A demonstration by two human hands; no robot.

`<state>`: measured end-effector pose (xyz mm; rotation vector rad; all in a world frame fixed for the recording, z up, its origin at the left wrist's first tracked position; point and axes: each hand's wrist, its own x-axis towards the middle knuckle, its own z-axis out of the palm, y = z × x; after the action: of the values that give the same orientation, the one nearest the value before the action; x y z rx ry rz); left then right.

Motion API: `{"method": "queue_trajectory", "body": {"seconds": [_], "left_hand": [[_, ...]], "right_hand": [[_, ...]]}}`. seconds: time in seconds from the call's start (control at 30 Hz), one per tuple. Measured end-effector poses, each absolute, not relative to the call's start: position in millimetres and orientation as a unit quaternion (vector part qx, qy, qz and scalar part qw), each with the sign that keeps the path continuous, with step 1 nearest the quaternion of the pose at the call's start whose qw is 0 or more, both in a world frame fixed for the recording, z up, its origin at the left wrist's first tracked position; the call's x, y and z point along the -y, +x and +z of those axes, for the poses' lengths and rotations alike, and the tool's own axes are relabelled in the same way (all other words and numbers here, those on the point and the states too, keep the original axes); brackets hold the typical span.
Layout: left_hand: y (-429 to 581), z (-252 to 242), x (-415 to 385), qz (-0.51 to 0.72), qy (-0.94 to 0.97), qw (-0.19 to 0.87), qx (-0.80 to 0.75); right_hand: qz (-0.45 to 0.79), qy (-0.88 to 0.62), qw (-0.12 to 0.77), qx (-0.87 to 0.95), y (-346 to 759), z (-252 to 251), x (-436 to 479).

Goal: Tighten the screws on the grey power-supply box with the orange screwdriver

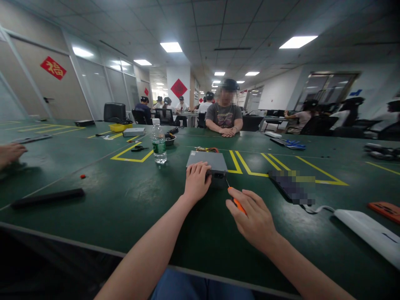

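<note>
A grey metal power supply unit (204, 158) lies on the green table in front of me, its socket side facing me. Coloured cables (208, 149) come out at its far side. My left hand (198, 179) grips the unit's near left part, fingers over the top and thumb at the front face. In my right hand (254, 214) is a screwdriver (238, 203) with an orange handle, held between thumb and fingers. Its thin shaft points up and left to the unit's near right corner. Whether the tip touches a screw is too small to tell.
A water bottle (159, 143) stands left of the unit, beside a bowl (170, 140) of dark items. To the right lie a dark phone-like slab (286, 187) and a white power bank (368, 233). A black bar (48, 198) lies left. Another person (224, 114) sits opposite.
</note>
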<state>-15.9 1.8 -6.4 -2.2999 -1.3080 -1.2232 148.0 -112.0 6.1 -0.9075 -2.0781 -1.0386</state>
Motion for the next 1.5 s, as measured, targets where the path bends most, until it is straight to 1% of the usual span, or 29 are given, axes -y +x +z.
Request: {"method": "queue_trajectory", "body": {"seconds": [0.1, 0.23, 0.33, 0.43, 0.53, 0.6, 0.73, 0.93, 1.13, 1.37, 1.5], "left_hand": [[-15.9, -6.5, -1.7, -0.415, -0.784, 0.113, 0.447], [-15.8, -6.5, -1.8, -0.415, -0.784, 0.114, 0.446], [-15.8, -6.5, -1.9, -0.416, -0.785, 0.114, 0.446], [-15.9, -6.4, -1.7, -0.417, -0.785, 0.111, 0.445], [-15.8, -6.1, -1.3, -0.419, -0.785, 0.107, 0.444], [-15.4, -6.0, -1.1, -0.419, -0.783, 0.106, 0.446], [-14.4, -6.1, -1.5, -0.424, -0.78, 0.106, 0.449], [-13.9, -6.5, -2.1, -0.426, -0.776, 0.111, 0.453], [-13.5, -5.1, -1.0, -0.423, -0.774, 0.108, 0.458], [-15.0, -2.8, 1.0, -0.414, -0.78, 0.106, 0.458], [-15.2, -3.6, 0.4, -0.414, -0.779, 0.108, 0.458]], "right_hand": [[-0.408, -0.363, 0.332, 0.769, 150.9, 6.9, 111.4], [-0.381, -0.386, 0.358, 0.759, 155.3, 6.9, 110.1], [-0.38, -0.38, 0.35, 0.767, 155.3, 4.8, 109.0], [-0.408, -0.366, 0.336, 0.766, 155.6, 5.4, 108.9], [-0.423, -0.376, 0.346, 0.748, 156.5, 8.4, 110.0], [-0.418, -0.381, 0.35, 0.747, 155.9, 9.1, 110.7], [-0.396, -0.367, 0.331, 0.774, 151.9, 5.6, 110.1], [-0.416, -0.363, 0.325, 0.768, 151.1, 3.2, 109.0], [-0.392, -0.354, 0.316, 0.788, 147.2, 1.5, 109.8], [-0.417, -0.37, 0.341, 0.757, 153.2, 5.9, 107.8], [-0.411, -0.38, 0.351, 0.751, 153.4, 7.6, 108.3]]}}
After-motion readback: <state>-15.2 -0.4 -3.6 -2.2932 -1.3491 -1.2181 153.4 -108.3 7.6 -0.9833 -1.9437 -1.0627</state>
